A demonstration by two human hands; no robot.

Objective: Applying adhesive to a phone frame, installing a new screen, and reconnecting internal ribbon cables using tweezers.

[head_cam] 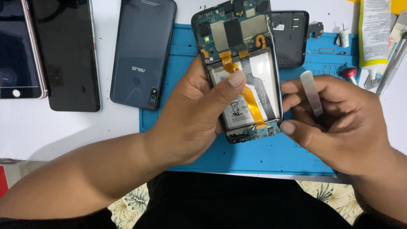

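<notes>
Left fingers: wrapped about the opened phone (242,70) from its left edge; the left hand (193,116) is clenched on it, thumb pressed flat onto the orange flex ribbon (250,104) over the white battery (254,91).
Right fingers: closed on a thin metal pry blade (311,92); the right hand (339,123) pinches it, blade tip standing up above the knuckles, thumb tip touching the phone's lower right corner.
Opened phone: held tilted above the blue work mat (271,154), back cover off; circuit board seen at the top, battery in the middle, small board at the bottom; kept between the two hands, near the mat's middle.
Risk, ribbon: judged likely to crease or tear if the thumb drags across it; a sharp blade edge slid under it would do the same.
Risk, battery: judged liable to be punctured or bent if the blade is levered hard against it; cause would be too steep an angle.
Risk, grip: the phone could slip from the one-handed hold and drop onto the mat.
Count, phones: four others are laid flat; a pale-rimmed one (17,46) and a black one (65,53) at far left, a dark blue one (142,51) beside them, a black one (290,38) behind the held phone.
Count, tubes: one white glue tube (374,34) at upper right; tools beside it too blurred to be counted.
Count, mats: one.
</notes>
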